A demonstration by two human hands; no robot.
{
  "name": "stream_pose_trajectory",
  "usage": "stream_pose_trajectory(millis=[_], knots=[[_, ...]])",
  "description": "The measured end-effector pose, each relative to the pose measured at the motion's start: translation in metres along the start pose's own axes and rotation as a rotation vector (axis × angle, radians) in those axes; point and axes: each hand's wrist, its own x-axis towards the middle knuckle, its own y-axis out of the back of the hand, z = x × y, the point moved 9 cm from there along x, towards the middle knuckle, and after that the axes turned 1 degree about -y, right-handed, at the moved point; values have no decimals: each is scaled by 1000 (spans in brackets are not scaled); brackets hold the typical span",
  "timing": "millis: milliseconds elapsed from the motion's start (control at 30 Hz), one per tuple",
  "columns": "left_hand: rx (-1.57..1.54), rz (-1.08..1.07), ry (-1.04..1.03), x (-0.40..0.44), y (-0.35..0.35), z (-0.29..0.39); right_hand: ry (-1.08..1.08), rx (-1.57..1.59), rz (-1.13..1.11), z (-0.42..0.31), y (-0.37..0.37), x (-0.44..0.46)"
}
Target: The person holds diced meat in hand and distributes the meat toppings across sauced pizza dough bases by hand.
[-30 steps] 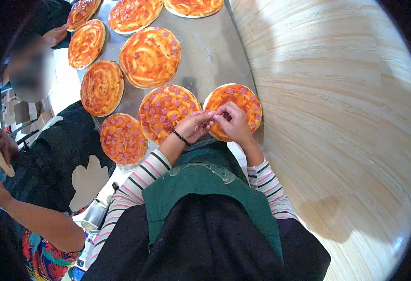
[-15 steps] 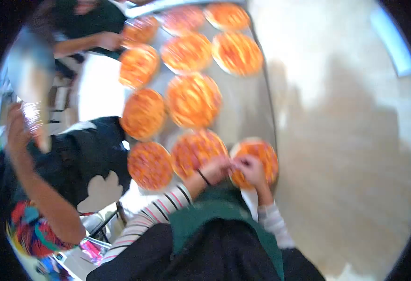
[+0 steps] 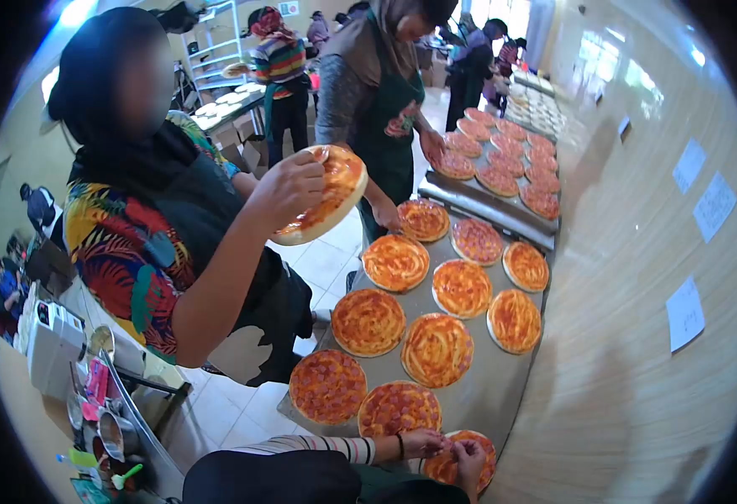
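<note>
Low in the view, my left hand (image 3: 423, 443), with a dark bead bracelet, is pinched over the left edge of a sauced pizza base (image 3: 484, 470) with some meat pieces. Close beside it, my right hand (image 3: 469, 460) is also closed above the same base, fingertips near the left ones. Whatever the fingers hold is too small to make out. Left of them lies a pizza base (image 3: 398, 407) dotted with meat cubes, and beyond it another topped base (image 3: 328, 386). Bases with red sauce lie farther up the metal table (image 3: 490, 370).
At left a co-worker (image 3: 175, 227) holds up a sauced base (image 3: 328, 197). Another person (image 3: 385, 109) reaches toward the table's far end. A second tray of topped bases (image 3: 503, 160) stands beyond. A wall with papers (image 3: 685, 312) runs along the right; a side table (image 3: 146, 437) holds pots.
The view has tilted up, so the room and more of the table show and my hands sit lower in the picture. Both hands remain close together over the rightmost base.
</note>
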Motion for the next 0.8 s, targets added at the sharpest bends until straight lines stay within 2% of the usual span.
stream_pose_trajectory(millis=[33,100,200,333,633,800], knots=[[5,-8,-23,2,3,-3,-5,-25,65,4,10,-2],[-6,-86,-13,-1,-3,-4,19,-27,31,3,10,-2],[-38,-47,-39,-7,-5,-4,36,-40,78,-1,16,-7],[-39,44,-68,-18,-5,-6,66,-234,22,-7,14,-8],[-155,-14,-115,-31,-5,-10,98,-680,-70,-17,13,-25],[-108,-9,-100,-30,-5,-21,105,-919,-89,-18,15,-32]])
